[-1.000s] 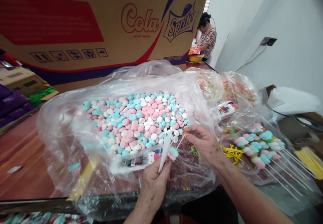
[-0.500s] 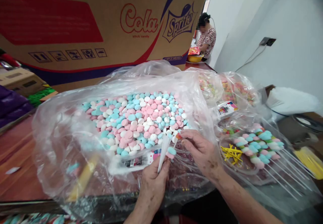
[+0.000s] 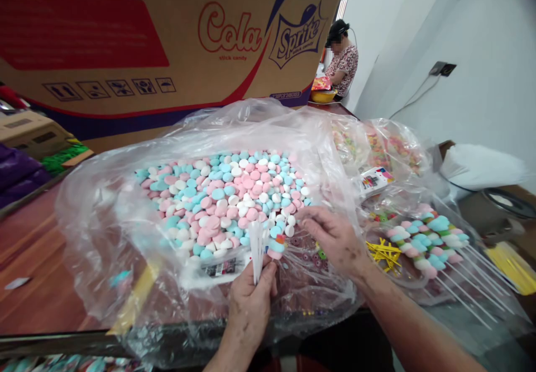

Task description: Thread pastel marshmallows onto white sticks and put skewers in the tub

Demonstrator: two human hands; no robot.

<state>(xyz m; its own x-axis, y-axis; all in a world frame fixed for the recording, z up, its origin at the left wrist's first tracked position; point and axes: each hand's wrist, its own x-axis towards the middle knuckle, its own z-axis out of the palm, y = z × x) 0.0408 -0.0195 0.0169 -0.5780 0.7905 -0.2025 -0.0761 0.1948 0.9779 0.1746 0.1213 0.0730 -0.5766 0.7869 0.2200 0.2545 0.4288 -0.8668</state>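
Note:
My left hand is closed around a bundle of thin white sticks. Beside the bundle, the same hand keeps up a stick threaded with a pink and a blue marshmallow and a red-orange gummy piece. My right hand reaches over the right edge of the heap, thumb and fingers a little apart, with nothing visible between them. Pink, blue and white marshmallows lie heaped in a large clear plastic bag. Small ring gummies show under the plastic near my right wrist.
Finished marshmallow skewers lie at the right, next to yellow twist ties. Bags of colourful gummies sit behind them. A large cardboard box stands at the back. Another person sits beyond it.
The red-orange gummy, earlier in my right fingers, is now on the stick in my left hand. My right hand has let go and shifted slightly away; the stick bundle has moved left.

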